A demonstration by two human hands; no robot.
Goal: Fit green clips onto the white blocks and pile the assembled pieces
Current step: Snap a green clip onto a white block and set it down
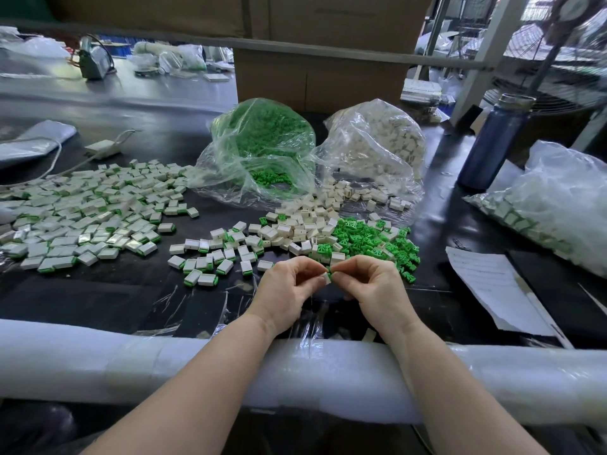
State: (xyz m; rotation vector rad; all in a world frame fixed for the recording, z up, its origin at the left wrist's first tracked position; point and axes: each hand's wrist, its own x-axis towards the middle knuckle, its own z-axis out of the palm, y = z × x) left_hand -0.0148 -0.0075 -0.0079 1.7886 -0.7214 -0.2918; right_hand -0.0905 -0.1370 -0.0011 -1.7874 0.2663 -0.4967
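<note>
My left hand [289, 290] pinches a small white block [326, 278] just above the dark table. My right hand [371, 287] pinches a green clip [332, 270] against the block's top end; the two hands meet fingertip to fingertip. Loose green clips [371, 239] lie in a heap right behind my hands, mixed with loose white blocks [305, 221]. A wide pile of assembled pieces [82, 211], white with green edges, spreads over the left of the table. Several more assembled pieces [210, 257] lie scattered left of my hands.
An open bag of green clips [262, 142] and a bag of white blocks [374, 142] stand behind the heaps. A blue bottle [492, 142] and a bag of finished pieces [551, 205] are at right, with a paper sheet [492, 287]. White foam padding [197, 366] covers the table's near edge.
</note>
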